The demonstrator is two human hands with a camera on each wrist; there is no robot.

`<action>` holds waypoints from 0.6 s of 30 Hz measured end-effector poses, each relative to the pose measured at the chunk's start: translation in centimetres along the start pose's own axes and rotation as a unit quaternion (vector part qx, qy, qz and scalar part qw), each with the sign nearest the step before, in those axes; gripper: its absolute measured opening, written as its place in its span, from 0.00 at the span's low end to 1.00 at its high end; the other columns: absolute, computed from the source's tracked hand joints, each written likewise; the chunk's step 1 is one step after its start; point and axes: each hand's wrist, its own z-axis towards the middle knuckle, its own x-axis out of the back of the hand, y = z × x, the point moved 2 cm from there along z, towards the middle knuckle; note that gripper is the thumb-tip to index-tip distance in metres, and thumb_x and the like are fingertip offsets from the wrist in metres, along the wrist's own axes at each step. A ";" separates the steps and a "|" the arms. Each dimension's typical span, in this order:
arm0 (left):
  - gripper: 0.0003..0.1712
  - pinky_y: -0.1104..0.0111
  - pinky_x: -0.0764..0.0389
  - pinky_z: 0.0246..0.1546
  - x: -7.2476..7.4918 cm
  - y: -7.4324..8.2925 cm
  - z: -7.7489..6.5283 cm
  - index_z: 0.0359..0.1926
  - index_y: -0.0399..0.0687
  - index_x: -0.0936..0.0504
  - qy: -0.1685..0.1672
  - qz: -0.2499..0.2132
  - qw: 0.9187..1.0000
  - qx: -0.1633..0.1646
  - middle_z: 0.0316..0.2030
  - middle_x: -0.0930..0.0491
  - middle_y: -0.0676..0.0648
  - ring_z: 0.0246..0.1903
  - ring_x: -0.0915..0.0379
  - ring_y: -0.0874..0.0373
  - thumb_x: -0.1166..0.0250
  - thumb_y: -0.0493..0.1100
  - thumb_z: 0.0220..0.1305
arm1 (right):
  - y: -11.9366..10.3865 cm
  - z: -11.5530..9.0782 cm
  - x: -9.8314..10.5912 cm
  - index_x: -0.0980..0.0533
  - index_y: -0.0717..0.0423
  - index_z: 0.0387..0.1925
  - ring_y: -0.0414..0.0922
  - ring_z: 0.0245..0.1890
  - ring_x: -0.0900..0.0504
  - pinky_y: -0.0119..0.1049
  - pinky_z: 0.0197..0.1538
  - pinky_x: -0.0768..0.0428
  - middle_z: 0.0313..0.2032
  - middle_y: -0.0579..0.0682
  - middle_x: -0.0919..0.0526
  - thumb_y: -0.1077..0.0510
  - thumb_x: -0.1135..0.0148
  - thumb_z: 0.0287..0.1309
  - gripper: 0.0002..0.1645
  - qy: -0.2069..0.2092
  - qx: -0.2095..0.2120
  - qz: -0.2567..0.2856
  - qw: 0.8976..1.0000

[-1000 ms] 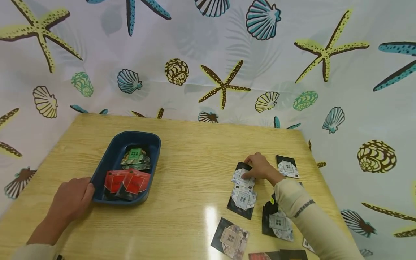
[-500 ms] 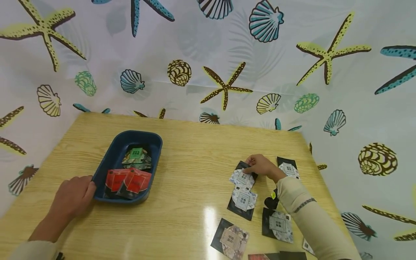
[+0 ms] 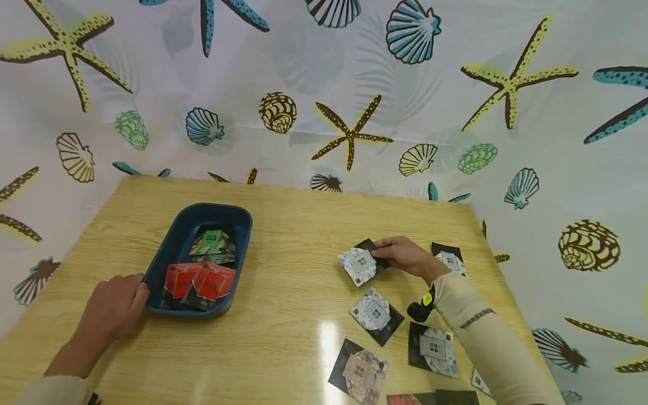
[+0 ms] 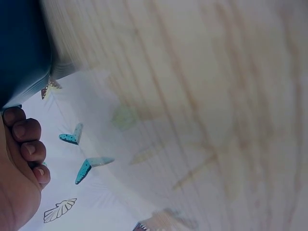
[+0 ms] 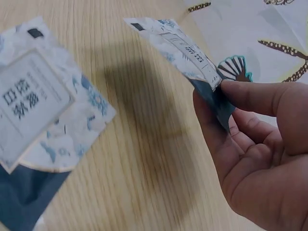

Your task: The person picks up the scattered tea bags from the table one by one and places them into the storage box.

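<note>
My right hand (image 3: 405, 256) pinches a tea sachet (image 3: 361, 263) with a blue-and-white floral front and dark end. In the right wrist view, that sachet (image 5: 185, 55) is tilted above the wood, held at its dark end between thumb and fingers. A matching sachet (image 3: 377, 316) lies on the table just nearer me; the right wrist view shows this sachet (image 5: 41, 96) at left. On the left, my left hand (image 3: 113, 304) grips the side of a dark blue bin (image 3: 246, 242), fingers curled at its rim. Inside are red sachets (image 3: 199, 284) and green-labelled sachets (image 3: 212, 244).
Another floral sachet (image 3: 449, 259) lies beyond my right wrist, partly covered by the sleeve. Nearer me are a grey-labelled sachet (image 3: 434, 349), a beige-labelled sachet (image 3: 358, 371) and a red-and-black packet (image 3: 411, 398). A patterned cloth (image 3: 304, 56) hangs behind the wooden table (image 3: 283, 349).
My right hand has lifted the upper floral sachet off the overlapping pair and shifted it slightly left. The lower one has turned on the table. The left hand stays at the bin.
</note>
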 end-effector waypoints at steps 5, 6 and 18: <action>0.19 0.62 0.43 0.25 -0.1 0.1 -0.1 0.18 0.51 0.37 0.012 -0.005 1.000 -0.006 0.15 0.38 0.52 0.19 0.38 0.57 0.55 0.38 0.70 | -0.7 0.3 -1.0 0.42 0.71 0.71 0.32 0.43 0.21 0.30 0.52 0.23 0.54 0.50 0.27 0.61 0.50 0.72 0.31 -0.010 0.004 0.013 1.000; 0.19 0.62 0.43 0.25 -0.1 0.1 -0.1 0.18 0.51 0.37 0.012 -0.005 1.000 -0.005 0.15 0.38 0.52 0.19 0.39 0.57 0.55 0.38 0.70 | -0.9 0.3 -1.2 0.42 0.71 0.71 0.32 0.43 0.21 0.30 0.51 0.23 0.52 0.48 0.26 0.60 0.50 0.72 0.32 -0.015 0.005 0.012 1.000; 0.20 0.64 0.45 0.23 0.1 0.1 0.1 0.16 0.51 0.39 0.043 0.001 0.999 -0.030 0.14 0.42 0.52 0.16 0.44 0.57 0.53 0.37 0.67 | -5.2 2.3 -5.2 0.33 0.66 0.61 0.34 0.37 0.21 0.29 0.44 0.23 0.40 0.41 0.23 0.63 0.51 0.72 0.20 -0.036 0.033 0.050 0.998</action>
